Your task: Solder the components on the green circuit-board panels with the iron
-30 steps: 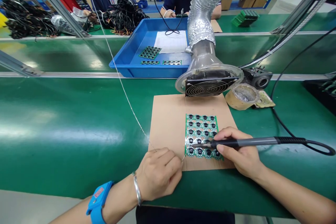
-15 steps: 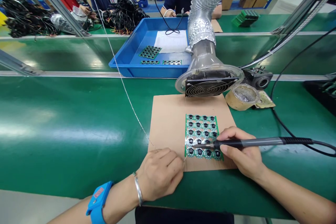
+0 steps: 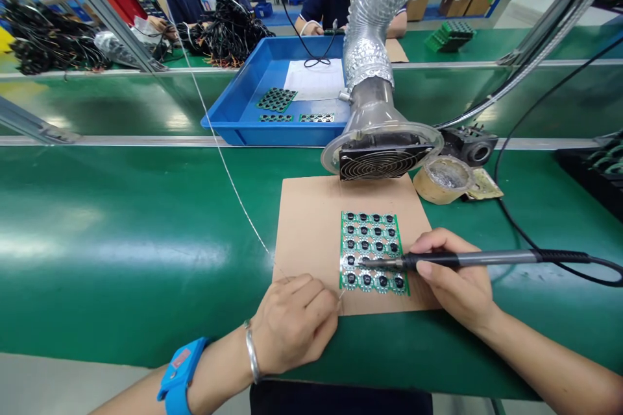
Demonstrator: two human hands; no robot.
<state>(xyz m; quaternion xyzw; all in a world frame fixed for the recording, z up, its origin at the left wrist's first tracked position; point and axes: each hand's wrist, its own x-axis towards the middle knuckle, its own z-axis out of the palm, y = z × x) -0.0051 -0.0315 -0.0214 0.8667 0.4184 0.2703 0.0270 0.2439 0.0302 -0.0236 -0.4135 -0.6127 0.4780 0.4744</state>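
A green panel of small circuit boards (image 3: pixel 370 238), each with a round black part, lies on a brown cardboard sheet (image 3: pixel 306 220). My right hand (image 3: pixel 462 279) is closed around the grip of a soldering iron (image 3: pixel 501 258), whose tip points left over the second row from the front. Whether the tip touches a pad I cannot tell. At the panel's front left corner, my left hand (image 3: pixel 299 324) pinches thin solder wire (image 3: pixel 237 192). A short end of it pokes out toward the corner board; the rest runs up to the upper left.
A fume extractor (image 3: pixel 382 162) hangs just behind the panel. Right of it stand a round tub (image 3: pixel 442 180) and a yellowish sponge (image 3: pixel 484 185). Farther back, a blue tray (image 3: pixel 238 136) holds more panels and paper. The iron's cable (image 3: pixel 516 224) loops at right. Two people sit opposite.
The iron's tip has shifted slightly away from the front row and a little to the right over the panel. My left hand stays at the corner. The whole view has shifted slightly.
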